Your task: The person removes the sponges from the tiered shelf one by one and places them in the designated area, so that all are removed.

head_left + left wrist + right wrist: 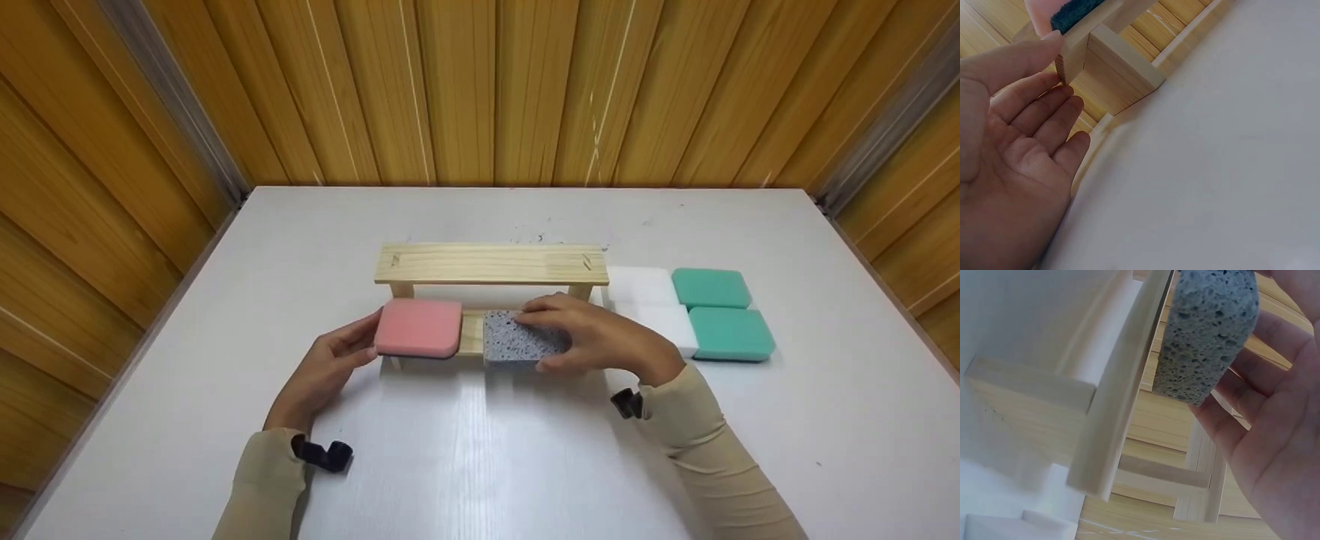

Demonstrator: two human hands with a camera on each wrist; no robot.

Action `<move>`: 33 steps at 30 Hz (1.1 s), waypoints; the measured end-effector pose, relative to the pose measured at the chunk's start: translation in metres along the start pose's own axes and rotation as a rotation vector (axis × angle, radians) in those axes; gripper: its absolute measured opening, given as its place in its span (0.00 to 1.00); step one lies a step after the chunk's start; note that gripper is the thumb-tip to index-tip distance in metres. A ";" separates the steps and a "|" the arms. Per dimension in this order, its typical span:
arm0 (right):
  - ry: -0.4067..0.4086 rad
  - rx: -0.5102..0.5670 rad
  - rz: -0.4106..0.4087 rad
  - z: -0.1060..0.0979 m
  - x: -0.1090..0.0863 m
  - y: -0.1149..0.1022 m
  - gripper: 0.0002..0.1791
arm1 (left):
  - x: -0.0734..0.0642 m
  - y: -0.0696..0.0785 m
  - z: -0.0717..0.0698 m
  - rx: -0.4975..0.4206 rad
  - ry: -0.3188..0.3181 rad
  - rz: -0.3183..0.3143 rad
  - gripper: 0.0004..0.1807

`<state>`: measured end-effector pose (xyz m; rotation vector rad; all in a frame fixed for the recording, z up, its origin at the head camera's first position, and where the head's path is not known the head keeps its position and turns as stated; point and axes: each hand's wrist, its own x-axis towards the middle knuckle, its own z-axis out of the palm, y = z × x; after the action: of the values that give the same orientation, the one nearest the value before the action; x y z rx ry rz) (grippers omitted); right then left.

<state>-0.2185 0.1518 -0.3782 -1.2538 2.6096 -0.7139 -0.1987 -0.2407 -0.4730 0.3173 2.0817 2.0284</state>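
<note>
A pink sponge [418, 327] with a dark teal scouring layer [1075, 14] underneath lies on the left end of the lower board of a two-step wooden rack [491, 264]. My left hand [330, 366] is at that end, its thumb tip by the sponge's lower corner and its fingertips against the board's end [1071, 63]. Over the right part of the lower board, my right hand [600, 336] grips a grey porous sponge [517, 337], one finger lying across its top and the thumb at its front. From the right wrist, the grey sponge leans slightly away from the board.
Two green sponges [712, 288] with dark undersides lie flat on the white table [847, 420], right of the rack. White blocks [641, 285] sit between them and the rack, partly behind my right hand. Yellow wood-panelled walls [495, 90] rise beyond the table edges.
</note>
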 end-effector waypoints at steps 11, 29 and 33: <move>0.006 -0.041 0.000 -0.004 -0.012 0.006 0.35 | 0.001 -0.001 0.000 -0.043 -0.015 0.021 0.36; 0.052 -0.053 0.009 -0.010 -0.038 0.019 0.34 | 0.001 -0.002 0.000 -0.010 0.005 0.017 0.36; 0.059 -0.050 0.018 -0.013 -0.044 0.020 0.34 | 0.000 -0.001 0.001 -0.014 0.011 0.007 0.36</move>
<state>-0.2090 0.2008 -0.3793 -1.2392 2.6990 -0.6968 -0.1984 -0.2402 -0.4736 0.3117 2.0747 2.0530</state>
